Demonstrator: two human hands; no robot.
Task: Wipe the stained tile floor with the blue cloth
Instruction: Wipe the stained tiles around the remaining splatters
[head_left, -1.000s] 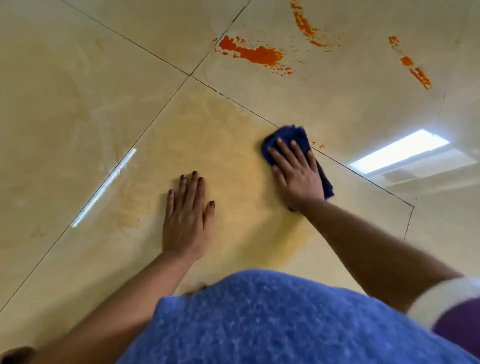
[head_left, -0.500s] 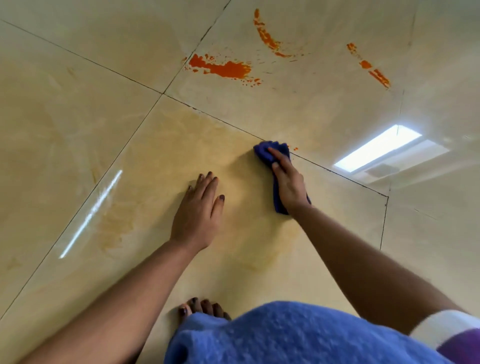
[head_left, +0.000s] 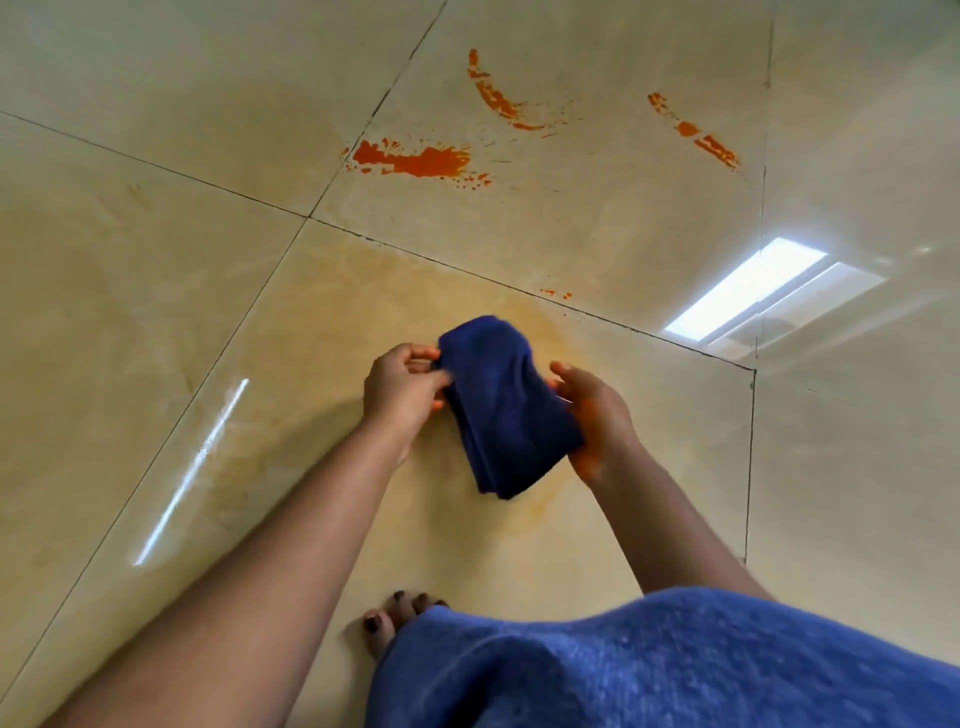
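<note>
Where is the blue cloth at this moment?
In the head view, the blue cloth is near the centre, held between the left hand and right hand, above the yellowish smear.

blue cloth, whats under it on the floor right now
Under the blue cloth, held between the left hand and right hand, lies the tile floor with a faint yellow-orange smear showing around its edges. The patch directly beneath is covered.

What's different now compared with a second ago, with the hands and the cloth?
The left hand has come off the floor and taken the edge of the blue cloth. The right hand, which was pressing it flat on the tile, now holds it lifted. The orange stains farther away remain unwiped.
</note>
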